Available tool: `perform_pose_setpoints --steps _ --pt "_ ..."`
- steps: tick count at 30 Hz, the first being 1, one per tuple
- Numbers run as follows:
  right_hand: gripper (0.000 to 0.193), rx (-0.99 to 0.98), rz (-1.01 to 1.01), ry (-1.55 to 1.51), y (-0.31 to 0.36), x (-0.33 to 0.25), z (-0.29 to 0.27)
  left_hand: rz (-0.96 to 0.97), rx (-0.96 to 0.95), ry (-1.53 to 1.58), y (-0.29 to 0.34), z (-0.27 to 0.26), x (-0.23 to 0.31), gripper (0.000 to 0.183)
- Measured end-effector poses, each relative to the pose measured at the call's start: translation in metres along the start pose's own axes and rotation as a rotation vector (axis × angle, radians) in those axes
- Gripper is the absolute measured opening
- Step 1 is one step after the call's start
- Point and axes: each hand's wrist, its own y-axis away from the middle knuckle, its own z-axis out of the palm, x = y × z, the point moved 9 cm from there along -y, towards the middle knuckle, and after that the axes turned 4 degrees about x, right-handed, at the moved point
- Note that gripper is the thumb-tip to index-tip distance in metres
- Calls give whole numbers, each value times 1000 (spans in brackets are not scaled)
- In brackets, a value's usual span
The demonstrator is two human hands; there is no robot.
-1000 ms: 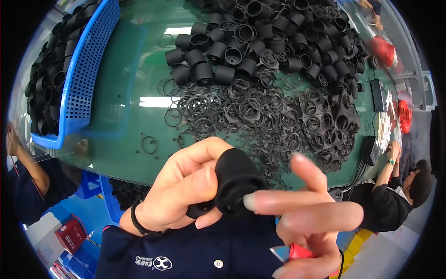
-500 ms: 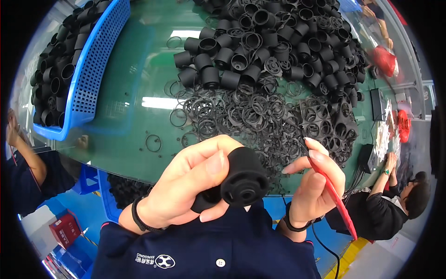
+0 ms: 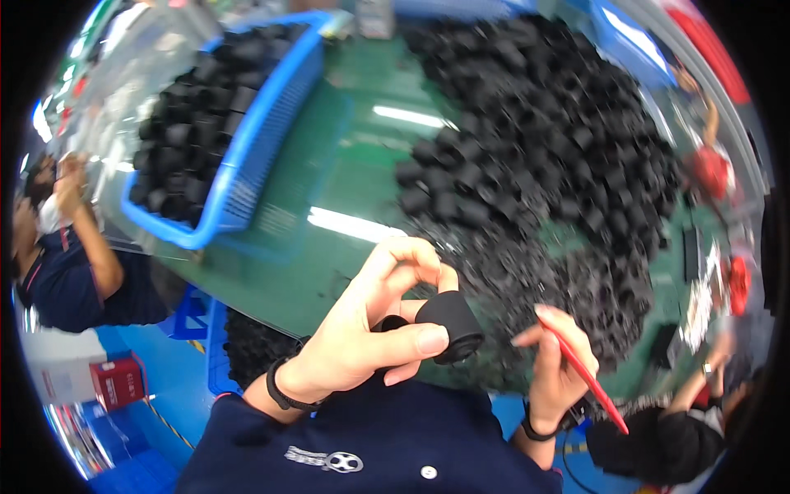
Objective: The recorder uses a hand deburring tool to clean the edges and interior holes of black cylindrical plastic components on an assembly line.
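My left hand is closed around a matte black cylindrical part, pinched between thumb and fingers and tilted with its stepped end toward the lower right. Behind the thumb, a second black piece shows partly within the same hand; the fingers hide most of it. To its right, my right hand grips a slim red-handled tool like a pen. The tool's tip is too blurred to make out and stands apart from the black part.
A large heap of black cylinders covers the green table, with black rings and scraps nearer me. A blue basket of similar parts stands left. A blue crate sits below the table edge. Co-workers sit at either side.
My view has swung, so the table and basket sit further right. My left hand has turned the black part, and its ringed end no longer faces me. Both hands keep their grips.
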Motion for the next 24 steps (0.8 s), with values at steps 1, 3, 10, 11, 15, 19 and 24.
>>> perform_pose_setpoints --steps 1,3,10,11,15,19,24 --pt "15 -7 16 -8 1 4 -2 109 73 -127 0 -8 19 60" --pt "15 -10 69 -8 1 12 -3 318 211 -423 6 -27 63 50" --pt "16 -44 -33 -25 -1 9 8 1124 1175 -1509 72 -120 229 23" --pt "16 -48 -11 -43 -2 9 9 1126 1252 -1513 77 -147 243 24" --pt "15 -73 149 -68 -2 10 11 1198 1362 -1619 78 -190 276 30" --pt "15 -87 158 -73 -3 13 13 1292 1327 -1820 47 -177 278 40" --pt "14 -101 165 -96 2 12 12 765 1101 -2416 -1 -178 248 41"
